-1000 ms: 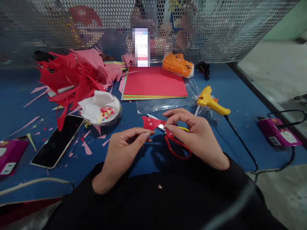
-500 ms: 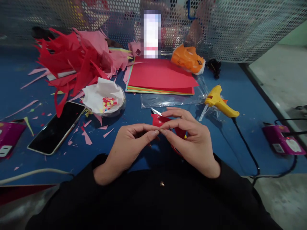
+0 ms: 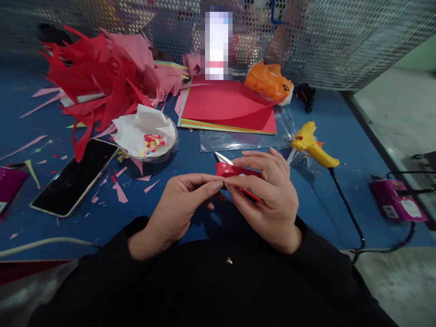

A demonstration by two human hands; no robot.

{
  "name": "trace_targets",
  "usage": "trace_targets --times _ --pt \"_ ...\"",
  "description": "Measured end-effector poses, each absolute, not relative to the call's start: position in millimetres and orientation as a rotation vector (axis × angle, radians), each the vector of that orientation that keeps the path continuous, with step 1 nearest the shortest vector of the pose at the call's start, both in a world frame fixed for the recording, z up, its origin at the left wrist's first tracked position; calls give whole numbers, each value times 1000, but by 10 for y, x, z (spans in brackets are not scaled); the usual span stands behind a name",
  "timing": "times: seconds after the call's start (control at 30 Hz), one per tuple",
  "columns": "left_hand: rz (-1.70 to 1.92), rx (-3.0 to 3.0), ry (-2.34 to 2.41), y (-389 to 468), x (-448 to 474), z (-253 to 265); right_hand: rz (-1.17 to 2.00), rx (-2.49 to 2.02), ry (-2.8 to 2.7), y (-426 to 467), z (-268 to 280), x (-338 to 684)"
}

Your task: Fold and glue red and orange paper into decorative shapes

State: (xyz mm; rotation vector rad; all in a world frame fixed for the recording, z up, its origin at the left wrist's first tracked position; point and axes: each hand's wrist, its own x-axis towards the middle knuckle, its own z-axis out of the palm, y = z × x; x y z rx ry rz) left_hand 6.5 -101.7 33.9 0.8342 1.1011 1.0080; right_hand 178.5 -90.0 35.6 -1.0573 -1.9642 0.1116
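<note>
My left hand (image 3: 184, 209) and my right hand (image 3: 269, 200) meet fingertip to fingertip above the front of the blue table. Thumb and forefinger of each are pinched together; whatever lies between them is too small to make out. Under my right hand is a pair of scissors, its silver blade (image 3: 224, 158) pointing up and left and part of a red handle (image 3: 251, 195) showing below the fingers. Beside the blade lies a red piece with small white marks (image 3: 227, 170), half hidden by the right fingers.
A bowl (image 3: 172, 145) lined with white paper holds small coloured bits. Near it are a phone (image 3: 75, 179) and red and pink scraps (image 3: 102, 72). Behind stand stacked coloured sheets (image 3: 221, 104) and an orange packet (image 3: 267, 81); rightward, a yellow glue gun (image 3: 315, 145) and purple power socket (image 3: 397, 200).
My right hand has tilted, its middle and outer fingers lifting slightly, while both pinches stay together. The whole view has shifted a little.
</note>
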Motion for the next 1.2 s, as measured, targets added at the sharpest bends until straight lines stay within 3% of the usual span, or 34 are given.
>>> trace_targets --times 0.5,1.2 --pt "1006 865 1168 -1025 66 366 41 -1078 -1980 -921 337 1792" --pt "1056 933 1208 -1034 87 371 304 -1123 -1920 -930 381 1768"
